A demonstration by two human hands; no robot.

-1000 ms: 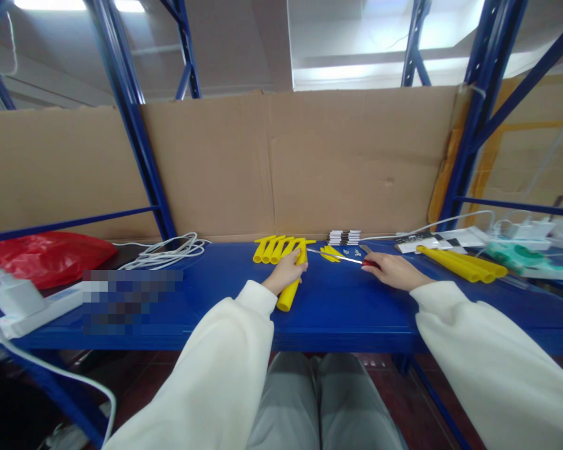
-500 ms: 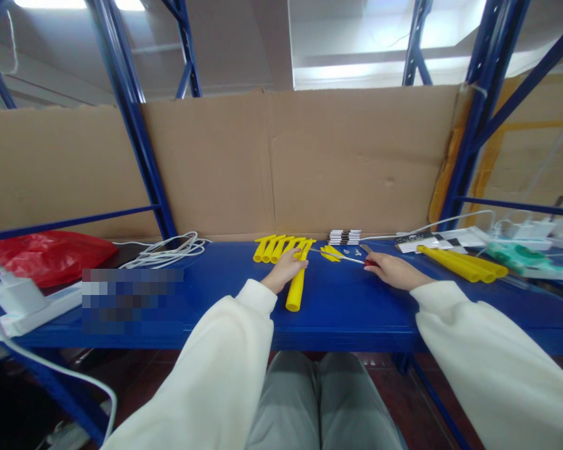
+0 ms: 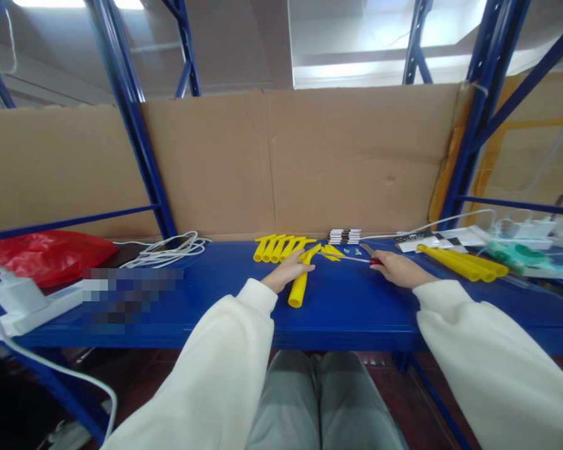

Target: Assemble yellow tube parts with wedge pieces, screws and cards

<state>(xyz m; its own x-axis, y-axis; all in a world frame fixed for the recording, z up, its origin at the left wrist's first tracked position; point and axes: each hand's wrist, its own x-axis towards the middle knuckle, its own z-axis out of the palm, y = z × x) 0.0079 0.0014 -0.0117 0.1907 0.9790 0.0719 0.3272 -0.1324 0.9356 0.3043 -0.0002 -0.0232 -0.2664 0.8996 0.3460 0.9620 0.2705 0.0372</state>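
On the blue shelf (image 3: 244,312), my left hand (image 3: 287,271) is closed around a yellow tube (image 3: 298,291), whose open round end points toward me. In my right hand (image 3: 394,267) is a screwdriver with a red handle (image 3: 374,261); its thin metal shaft (image 3: 354,258) points left toward the top of the tube. Several yellow tubes with flat cross tops (image 3: 268,251) lie side by side behind my left hand. Small yellow pieces (image 3: 331,252) rest just behind the shaft. Tiny metal parts (image 3: 358,252) and a stack of white-and-dark pieces (image 3: 344,236) are near the back.
More yellow tubes (image 3: 466,264) lie at the right, beside a green-and-white package (image 3: 520,257). At the left are a red bag (image 3: 51,255), coiled white cable (image 3: 171,251) and a power strip (image 3: 42,312). Cardboard (image 3: 272,162) stands behind, between blue posts.
The held tube has tilted and turned slightly in my left hand, its lower end shifting a little right. My right hand and the screwdriver have moved slightly right, away from it.
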